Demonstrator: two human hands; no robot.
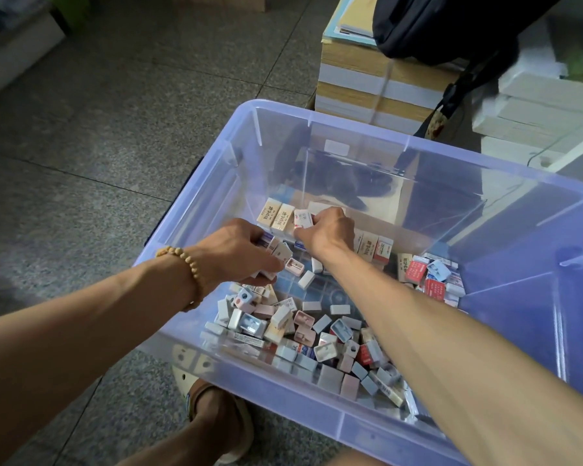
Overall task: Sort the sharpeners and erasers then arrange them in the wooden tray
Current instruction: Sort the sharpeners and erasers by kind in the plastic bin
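Head view, the only 1 there is: everything is being done inside a clear plastic bin (216,183) on the floor. No wooden tray can be seen anywhere, so the sorting seems to be done right in the bin for now.

A row of boxed erasers (276,215) is stood on edge along the far-left wall, probably so they stay packed and upright against it. The right hand (327,233) is held at the end of that row, fingers curled round a white eraser (303,219), which looks like it's being slotted in as the next 1.

The left hand (243,253), beaded bracelet on the wrist, is closed on a small bunch of pieces (281,252), likely kept as a ready supply so they can be fed across.

The mixed pile of sharpeners and erasers (303,331) is left loose at the near side, with a smaller red-and-white heap (428,274) at the right. Plenty still to be sorted, judging by that.
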